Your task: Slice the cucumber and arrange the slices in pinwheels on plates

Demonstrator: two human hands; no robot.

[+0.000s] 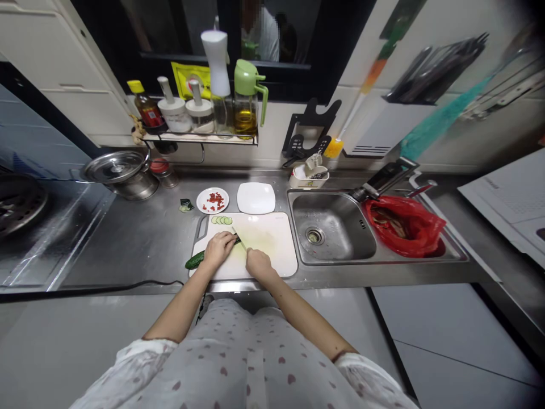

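Note:
A dark green cucumber lies slantwise across the white cutting board. My left hand is closed over its upper part, fingertips near the cut end. In my right hand is the handle of a knife, its blade pointing up and left, right beside the cucumber's end. The fingers hide most of the handle. A row of thin cucumber slices overlaps at the board's upper left. Behind the board stand a plate of chopped red pieces and a white square plate.
To the right is a steel sink, with a red plastic bag beyond. Cucumber scraps lie left of the plates. A lidded pot and a red-capped jar stand at back left. Above hangs a shelf of bottles and seasoning jars.

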